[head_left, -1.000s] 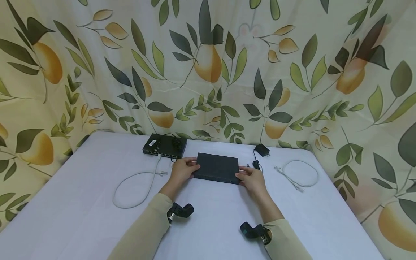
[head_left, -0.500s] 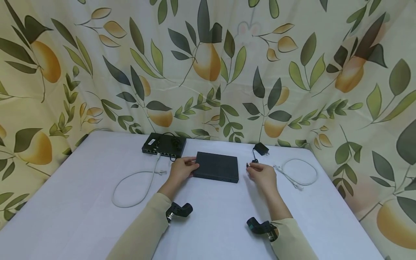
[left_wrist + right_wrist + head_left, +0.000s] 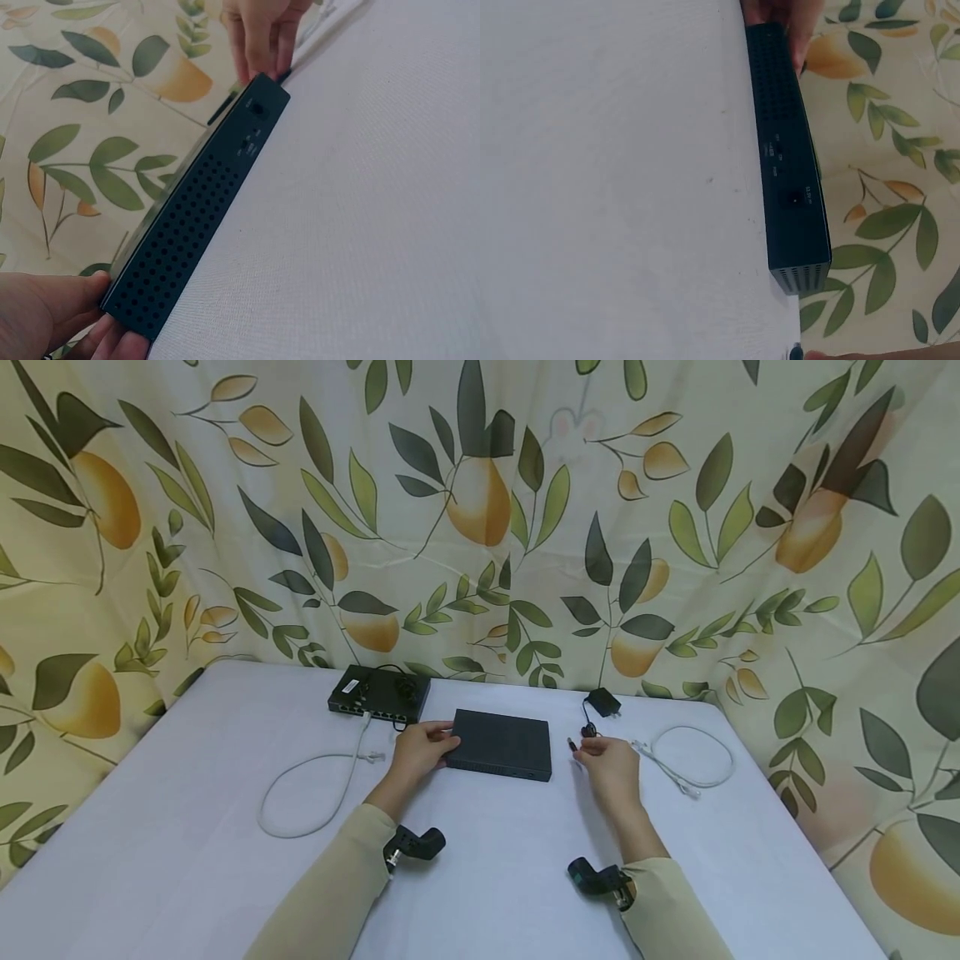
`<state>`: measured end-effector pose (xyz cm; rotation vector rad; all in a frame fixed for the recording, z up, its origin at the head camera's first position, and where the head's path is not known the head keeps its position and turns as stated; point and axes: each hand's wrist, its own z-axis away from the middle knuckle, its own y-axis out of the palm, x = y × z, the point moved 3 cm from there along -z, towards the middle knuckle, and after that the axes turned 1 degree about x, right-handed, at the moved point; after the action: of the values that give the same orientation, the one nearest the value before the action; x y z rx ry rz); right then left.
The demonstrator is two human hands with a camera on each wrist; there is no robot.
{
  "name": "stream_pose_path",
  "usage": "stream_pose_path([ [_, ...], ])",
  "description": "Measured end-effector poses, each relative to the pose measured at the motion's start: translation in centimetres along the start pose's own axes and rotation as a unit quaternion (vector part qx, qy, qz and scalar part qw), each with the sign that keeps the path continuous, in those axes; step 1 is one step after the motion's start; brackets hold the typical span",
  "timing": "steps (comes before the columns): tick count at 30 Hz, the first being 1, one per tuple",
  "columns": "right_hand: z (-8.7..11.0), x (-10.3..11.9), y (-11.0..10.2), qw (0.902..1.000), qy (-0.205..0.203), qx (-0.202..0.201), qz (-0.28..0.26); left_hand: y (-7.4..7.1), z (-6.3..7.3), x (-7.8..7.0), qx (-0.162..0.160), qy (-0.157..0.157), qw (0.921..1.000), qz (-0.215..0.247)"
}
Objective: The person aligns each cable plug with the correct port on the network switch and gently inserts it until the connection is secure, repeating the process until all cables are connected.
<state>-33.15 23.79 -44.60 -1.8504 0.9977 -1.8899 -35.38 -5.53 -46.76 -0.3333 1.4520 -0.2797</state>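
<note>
A flat black network switch (image 3: 501, 742) sits at the middle of the table. Its near face, seen in the left wrist view, carries vent holes, a small slide switch and a round power jack (image 3: 259, 109). My left hand (image 3: 418, 753) grips its left end, thumb on top and fingers at the underside. To the right of the switch, my right hand (image 3: 611, 771) pinches a black power plug (image 3: 572, 744) between thumb and fingertips. The plug's tip points left toward the switch, apart from it. Its cord leads back to a black power adapter (image 3: 603, 702).
Behind my left hand stands another black network switch (image 3: 352, 693) with a row of ports and a black cable on top. A white network cable (image 3: 264, 802) runs from it. Another white network cable (image 3: 729, 758) lies coiled at the right. A patterned curtain (image 3: 480, 568) hangs behind the table.
My right hand has let go of the network switch's right end, moved right and taken hold of the power plug. The left hand stays on the switch.
</note>
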Motion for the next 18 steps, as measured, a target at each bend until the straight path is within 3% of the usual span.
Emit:
stream_pose_path([
  [8,0.36,0.56,-0.31,0.9965,-0.011,0.006,0.083,-0.06,-0.02,0.0,0.003,0.001,1.0,0.007],
  [18,0.76,0.84,-0.22,0.9944,0.024,0.048,0.091,-0.05,-0.05,0.09,0.007,-0.003,0.9999,0.009],
])
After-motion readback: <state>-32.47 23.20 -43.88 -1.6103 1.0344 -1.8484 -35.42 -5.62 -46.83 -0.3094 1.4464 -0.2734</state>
